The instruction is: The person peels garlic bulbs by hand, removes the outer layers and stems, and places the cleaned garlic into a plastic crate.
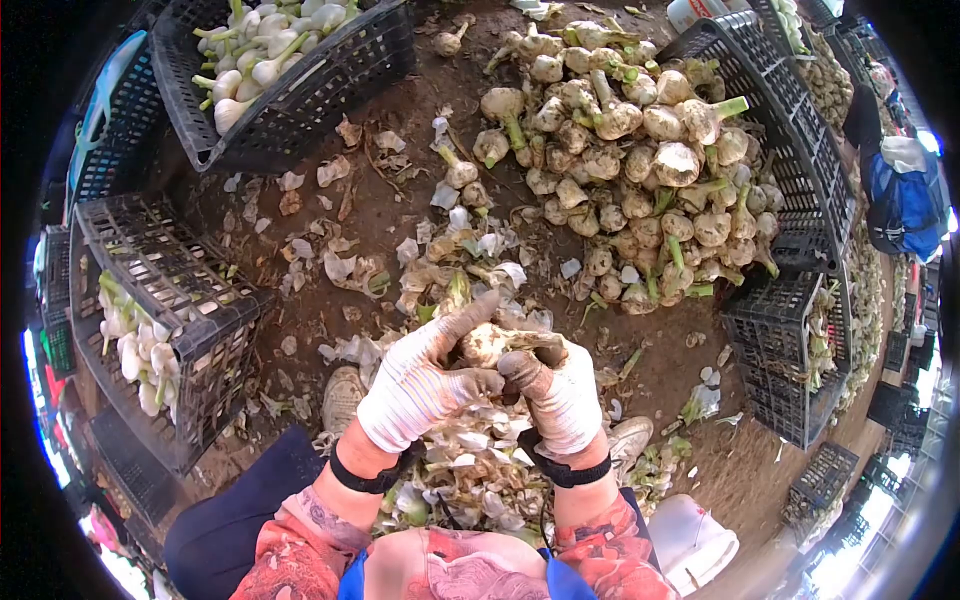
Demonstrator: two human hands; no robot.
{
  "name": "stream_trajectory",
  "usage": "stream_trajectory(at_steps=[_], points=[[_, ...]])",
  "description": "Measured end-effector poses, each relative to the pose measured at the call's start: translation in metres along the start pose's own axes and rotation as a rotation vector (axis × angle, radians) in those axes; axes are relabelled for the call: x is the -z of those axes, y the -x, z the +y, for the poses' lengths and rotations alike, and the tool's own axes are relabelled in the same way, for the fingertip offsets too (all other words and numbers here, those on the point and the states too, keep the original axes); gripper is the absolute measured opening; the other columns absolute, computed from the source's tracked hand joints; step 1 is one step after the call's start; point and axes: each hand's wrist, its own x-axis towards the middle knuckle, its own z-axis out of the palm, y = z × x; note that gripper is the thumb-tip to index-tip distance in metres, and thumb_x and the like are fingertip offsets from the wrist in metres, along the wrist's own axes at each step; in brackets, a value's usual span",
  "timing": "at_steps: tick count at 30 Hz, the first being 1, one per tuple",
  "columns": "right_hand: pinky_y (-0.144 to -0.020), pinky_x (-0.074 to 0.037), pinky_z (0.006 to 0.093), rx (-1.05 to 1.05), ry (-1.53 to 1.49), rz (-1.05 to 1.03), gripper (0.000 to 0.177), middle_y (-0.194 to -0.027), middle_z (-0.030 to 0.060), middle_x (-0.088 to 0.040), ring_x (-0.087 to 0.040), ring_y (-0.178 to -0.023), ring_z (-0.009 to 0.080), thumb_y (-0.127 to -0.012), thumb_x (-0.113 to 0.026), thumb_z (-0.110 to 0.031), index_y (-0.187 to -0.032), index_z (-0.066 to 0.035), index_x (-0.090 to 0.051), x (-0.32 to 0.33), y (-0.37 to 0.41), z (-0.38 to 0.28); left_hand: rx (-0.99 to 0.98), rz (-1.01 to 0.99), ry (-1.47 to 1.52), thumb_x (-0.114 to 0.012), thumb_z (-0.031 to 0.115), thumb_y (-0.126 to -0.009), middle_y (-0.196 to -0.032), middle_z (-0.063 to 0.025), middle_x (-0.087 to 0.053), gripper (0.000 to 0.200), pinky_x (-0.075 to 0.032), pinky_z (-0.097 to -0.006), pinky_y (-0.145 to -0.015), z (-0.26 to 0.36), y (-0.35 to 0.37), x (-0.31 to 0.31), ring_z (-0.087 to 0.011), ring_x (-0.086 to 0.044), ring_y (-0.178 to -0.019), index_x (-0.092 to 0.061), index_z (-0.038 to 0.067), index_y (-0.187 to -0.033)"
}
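Note:
A soil-stained garlic bulb with a short stem is held between both gloved hands, above a heap of peeled skins. My left hand is closed round the bulb from the left, thumb and fingers on it. On the right, my right hand is closed at the stem side, fingertips pressed against the stem. Both white gloves have dirty fingertips. A large pile of unpeeled garlic lies beyond my hands to the right.
A black crate of cleaner white bulbs stands at the upper left, another crate at the left. Black crates border the pile at the right. Shoes flank the skins. A person in blue is at the far right.

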Motion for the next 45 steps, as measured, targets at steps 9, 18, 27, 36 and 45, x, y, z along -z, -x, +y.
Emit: stream_trajectory(at_steps=[9, 18, 27, 36, 45], points=[[-0.078, -0.05, 0.0245, -0.051, 0.056, -0.04, 0.038, -0.104, 0.0032, -0.07, -0.063, -0.089, 0.0085, -0.09, -0.072, -0.015, -0.123, 0.001, -0.065, 0.009, -0.004, -0.008, -0.08, 0.071, -0.048, -0.089, 0.029, -0.073, -0.13, -0.0086, -0.062, 0.088, -0.046, -0.0322, -0.103, -0.006, -0.003, -0.007, -0.0157, -0.058, -0.117, -0.048, -0.002, -0.144], [-0.08, -0.051, 0.0259, -0.002, 0.039, 0.022, 0.027, -0.103, 0.0027, -0.07, -0.063, -0.089, 0.01, -0.091, -0.069, -0.014, -0.115, -0.001, -0.066, 0.001, -0.004, 0.006, 0.199, 0.062, 0.191, -0.06, 0.062, -0.091, -0.087, -0.0055, -0.067, 0.073, -0.045, -0.021, -0.058, -0.008, -0.004, 0.004, -0.0121, -0.06, -0.062, -0.062, 0.0, -0.128], [-0.083, -0.052, 0.0288, 0.307, 0.334, 0.11, 0.015, -0.1, 0.0083, -0.07, -0.064, -0.089, 0.0161, -0.086, -0.064, 0.0, -0.101, -0.001, -0.066, 0.017, -0.004, 0.018, 0.069, 0.027, -0.038, -0.087, 0.028, -0.076, -0.123, -0.0089, -0.065, 0.079, -0.05, -0.0317, -0.096, -0.004, -0.005, 0.002, -0.0162, -0.062, -0.107, -0.052, -0.005, -0.138], [-0.096, -0.048, 0.0341, 0.368, 0.963, 0.092, 0.062, -0.128, 0.022, -0.061, -0.061, -0.114, 0.0276, -0.084, -0.066, -0.01, -0.143, -0.001, -0.047, 0.049, -0.028, 0.046, 0.064, -0.067, 0.103, -0.089, 0.029, -0.073, -0.117, -0.0081, -0.068, 0.081, -0.053, -0.0285, -0.089, -0.003, -0.005, 0.002, -0.0165, -0.067, -0.101, -0.053, -0.003, -0.138], [-0.095, -0.047, 0.0292, 0.104, 0.262, 0.096, 0.043, -0.12, 0.0094, -0.065, -0.061, -0.108, 0.0167, -0.089, -0.066, -0.005, -0.131, 0.0, -0.06, 0.009, 0.002, 0.008, -0.195, 0.069, -0.673, -0.072, 0.008, -0.087, -0.107, -0.0038, -0.065, 0.044, -0.049, -0.0276, -0.089, -0.002, -0.008, 0.009, -0.0147, -0.062, -0.1, -0.063, 0.0, -0.13]])
